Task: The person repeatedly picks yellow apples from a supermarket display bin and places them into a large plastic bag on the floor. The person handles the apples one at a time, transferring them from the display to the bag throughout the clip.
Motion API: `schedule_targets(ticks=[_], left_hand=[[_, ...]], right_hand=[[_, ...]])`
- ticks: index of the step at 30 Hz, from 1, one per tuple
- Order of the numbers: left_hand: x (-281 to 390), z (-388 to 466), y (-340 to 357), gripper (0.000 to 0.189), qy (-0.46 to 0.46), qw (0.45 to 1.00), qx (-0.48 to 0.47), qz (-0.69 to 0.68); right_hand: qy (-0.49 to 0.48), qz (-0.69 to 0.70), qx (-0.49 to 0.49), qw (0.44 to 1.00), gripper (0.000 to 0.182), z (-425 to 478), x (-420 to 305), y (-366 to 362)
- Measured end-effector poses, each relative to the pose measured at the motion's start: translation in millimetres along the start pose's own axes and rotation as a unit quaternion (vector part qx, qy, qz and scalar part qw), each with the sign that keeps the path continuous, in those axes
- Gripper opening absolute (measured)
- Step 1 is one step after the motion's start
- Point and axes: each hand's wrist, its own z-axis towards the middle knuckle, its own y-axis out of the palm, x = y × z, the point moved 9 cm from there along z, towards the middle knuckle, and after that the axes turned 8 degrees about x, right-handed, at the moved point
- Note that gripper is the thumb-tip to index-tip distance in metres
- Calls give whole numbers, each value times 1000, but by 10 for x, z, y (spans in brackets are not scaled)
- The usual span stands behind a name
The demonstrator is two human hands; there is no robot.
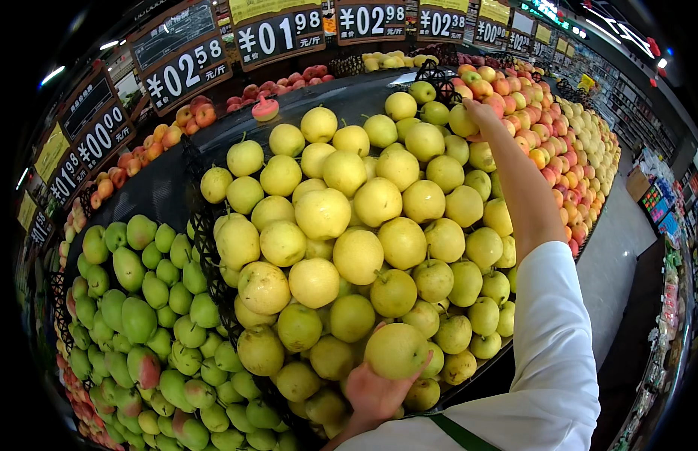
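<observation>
In my left hand (376,391), near the front of a heap of round yellow pears (323,213), rests a large yellow pear (398,350). The palm is under it, with fingers and thumb around its lower sides. My right arm, in a white sleeve, reaches across the right side of the heap. At the far right corner, my right hand (483,118) grips a yellow-green pear (461,120) beside the neighbouring apples. The far side of its fingers is partly hidden. Several pears around both hands touch one another, some with brown spots and short stems.
Green pears (139,320) lie to the left behind a black mesh divider (210,253). Red-yellow apples (529,121) fill the right side. A pink-topped object (265,109) sits on the black ledge (326,93). Price signs (278,32) hang behind; aisle floor (614,225) runs at right.
</observation>
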Motion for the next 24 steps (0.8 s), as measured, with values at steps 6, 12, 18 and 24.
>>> schedule_targets(ticks=[6, 12, 18, 24], left_hand=[[111, -44, -13, 77, 26, 1000, 7, 5], [-17, -33, -5, 79, 12, 990, -19, 142], [38, -115, 105, 83, -2, 997, -76, 27], [-63, -50, 136, 78, -1, 997, -61, 54]], right_hand=[[13, -278, -42, 959, 62, -223, -242, 307], [-286, -337, 217, 870, 47, -952, -742, -87], [-395, 34, -316, 862, 41, -3647, -1233, 404], [-598, -92, -414, 680, 55, -5088, -1161, 481]])
